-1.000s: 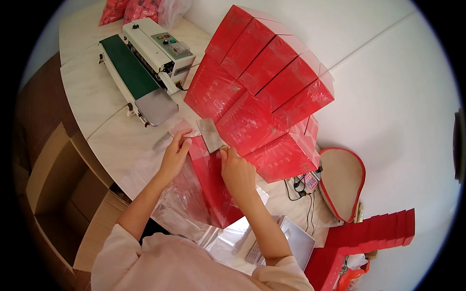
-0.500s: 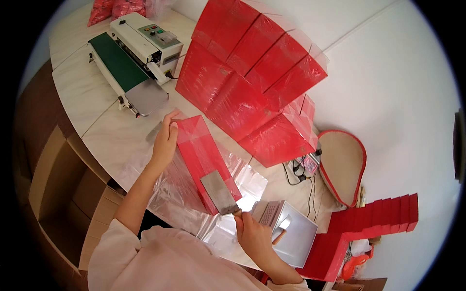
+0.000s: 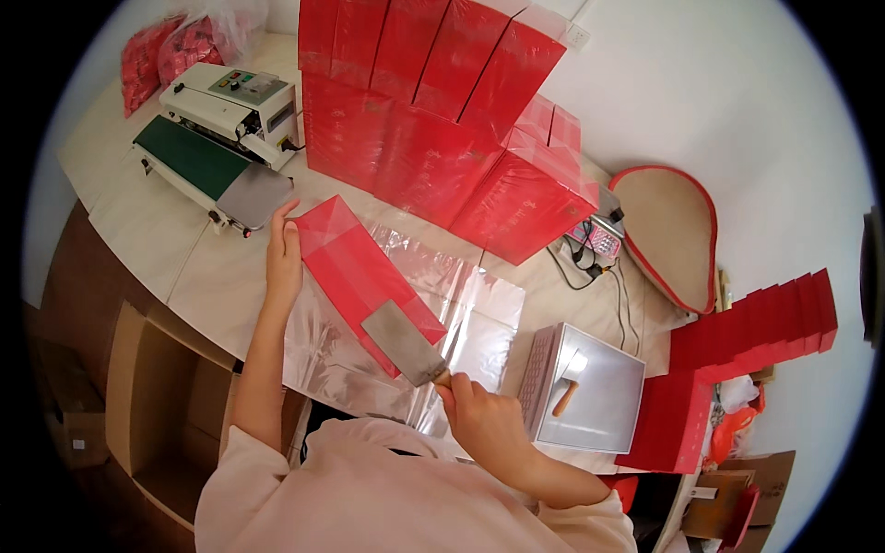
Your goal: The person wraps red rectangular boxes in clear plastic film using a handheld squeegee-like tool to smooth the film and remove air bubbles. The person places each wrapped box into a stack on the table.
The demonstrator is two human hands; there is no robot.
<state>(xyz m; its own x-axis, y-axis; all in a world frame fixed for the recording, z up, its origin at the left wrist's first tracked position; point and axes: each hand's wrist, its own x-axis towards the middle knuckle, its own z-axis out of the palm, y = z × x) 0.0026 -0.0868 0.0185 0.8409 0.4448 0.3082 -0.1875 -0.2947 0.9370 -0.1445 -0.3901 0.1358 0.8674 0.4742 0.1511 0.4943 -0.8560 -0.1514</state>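
A long red box (image 3: 346, 258), wrapped in clear film, lies slantwise in front of me. My left hand (image 3: 284, 253) grips its far left end, thumb along the edge. In my right hand (image 3: 484, 419) is a scraper (image 3: 404, 344) with a broad, flat metal blade, the fist closed round its handle. The blade lies over the near end of the box; whether it presses on it I cannot tell. Shiny clear plastic film (image 3: 489, 300) spreads under and beside the box.
Film-wrapped red boxes (image 3: 396, 138) stand stacked behind. A sealing machine (image 3: 217, 138) with a green belt is at far left. To the right are an open white box (image 3: 599, 405) with another scraper (image 3: 565, 396), and stacked red boxes (image 3: 682, 396). An open carton (image 3: 175, 405) sits lower left.
The whole view has shifted, bringing more of the right side into sight. Both hands keep their hold, and the scraper blade stays over the near end of the box.
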